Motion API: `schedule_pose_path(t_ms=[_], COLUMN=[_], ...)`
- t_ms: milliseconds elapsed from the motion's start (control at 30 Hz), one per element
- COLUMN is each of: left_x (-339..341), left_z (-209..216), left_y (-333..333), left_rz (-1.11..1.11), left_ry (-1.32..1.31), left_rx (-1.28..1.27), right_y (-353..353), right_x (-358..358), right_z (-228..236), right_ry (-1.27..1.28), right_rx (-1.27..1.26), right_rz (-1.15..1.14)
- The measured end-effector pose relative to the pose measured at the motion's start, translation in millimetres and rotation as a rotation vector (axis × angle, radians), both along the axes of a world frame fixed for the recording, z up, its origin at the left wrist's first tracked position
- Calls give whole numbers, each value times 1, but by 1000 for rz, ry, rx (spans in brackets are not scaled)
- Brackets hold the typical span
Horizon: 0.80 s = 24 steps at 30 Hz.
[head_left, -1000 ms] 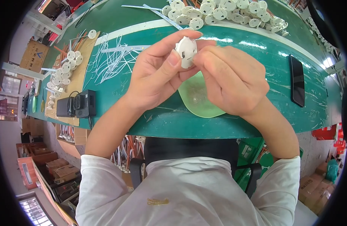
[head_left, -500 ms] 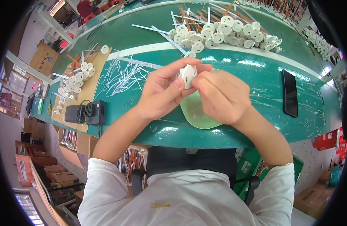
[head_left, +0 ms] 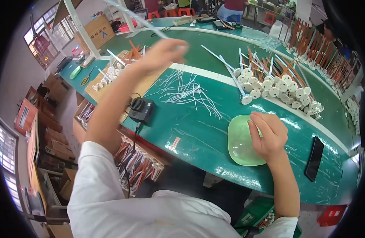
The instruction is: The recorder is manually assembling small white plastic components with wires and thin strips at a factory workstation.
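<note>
While the left grip [head_left: 166,53] holds one strip [head_left: 137,18], the right grip [head_left: 269,135] over one bowl [head_left: 238,144] is unclear.

The person wears a white shirt [head_left: 158,208] of plain, soft-looking cloth, loosely cut and lightly creased, with a faint yellowish mark [head_left: 162,222] on the front, too blurred to make out. Its short, wide left sleeve [head_left: 93,166] ends in a straight edge around the upper arm, and the matching right sleeve [head_left: 284,229] shows near the lower edge of the view. Below the sleeves the forearms [head_left: 286,180] and hands [head_left: 269,137] are bare.
</note>
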<state>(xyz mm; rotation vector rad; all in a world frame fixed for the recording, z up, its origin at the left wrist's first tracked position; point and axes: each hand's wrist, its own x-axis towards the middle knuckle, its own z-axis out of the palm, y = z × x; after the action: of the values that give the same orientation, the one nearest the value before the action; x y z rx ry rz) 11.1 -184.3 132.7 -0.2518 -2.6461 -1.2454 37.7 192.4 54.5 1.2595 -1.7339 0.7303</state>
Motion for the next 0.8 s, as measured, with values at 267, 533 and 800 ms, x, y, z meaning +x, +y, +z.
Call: schedule_pose_path(t_ms=[267,533,800], left_x=[29,17,-20], left_z=[26,33,-21], left_y=[-211,-152,86], left_rz=[628,687,29], left_ry=[-231,-435,206], left_rx=[-48,-839,-851], right_y=[-6,-5,6], right_x=[3,0,-3], right_z=[-7,-13,-22], right_ry=[-112,-108,-203], right_rx=[78,108,83], right_rz=[4,79,-9])
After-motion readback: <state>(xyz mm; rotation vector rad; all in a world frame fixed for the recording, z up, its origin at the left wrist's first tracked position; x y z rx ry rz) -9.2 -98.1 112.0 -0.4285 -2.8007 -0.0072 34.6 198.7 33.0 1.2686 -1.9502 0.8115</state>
